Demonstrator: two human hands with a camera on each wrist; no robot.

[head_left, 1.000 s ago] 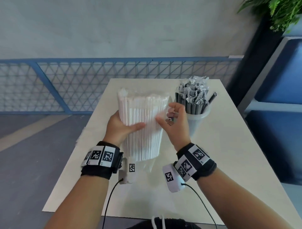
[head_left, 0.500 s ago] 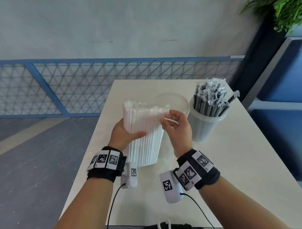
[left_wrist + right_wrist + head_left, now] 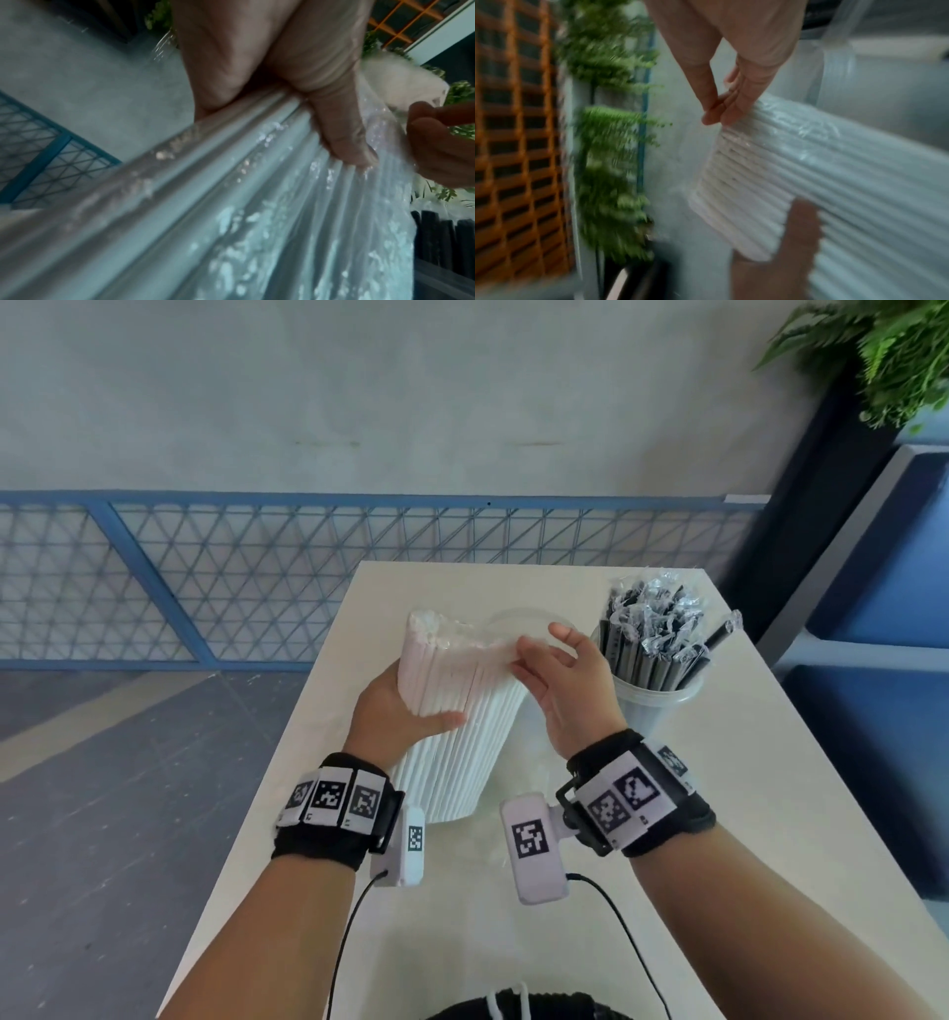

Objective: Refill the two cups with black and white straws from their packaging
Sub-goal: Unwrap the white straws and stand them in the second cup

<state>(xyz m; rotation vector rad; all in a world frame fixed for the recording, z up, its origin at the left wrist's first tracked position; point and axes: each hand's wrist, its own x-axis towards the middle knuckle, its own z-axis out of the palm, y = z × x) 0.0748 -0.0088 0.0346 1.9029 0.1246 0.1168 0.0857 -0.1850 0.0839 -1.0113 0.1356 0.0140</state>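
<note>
A pack of white straws (image 3: 457,726) in clear plastic stands tilted on the table (image 3: 719,814). My left hand (image 3: 398,711) grips its left side, thumb (image 3: 342,140) across the front. My right hand (image 3: 560,680) pinches the clear wrapping at the pack's top right corner (image 3: 734,113). Behind the pack an empty clear cup (image 3: 518,621) shows only part of its rim. To the right stands a second clear cup (image 3: 657,706) filled with wrapped black straws (image 3: 652,639).
A blue mesh railing (image 3: 257,577) runs behind the table's far edge. At the right are a dark post, a potted plant (image 3: 883,356) and blue upholstered seating (image 3: 904,588). Grey floor lies to the table's left.
The pack has tipped to the left and come lower. My right hand has slid to its top right corner and now pinches the wrapping there. The left hand keeps its grip.
</note>
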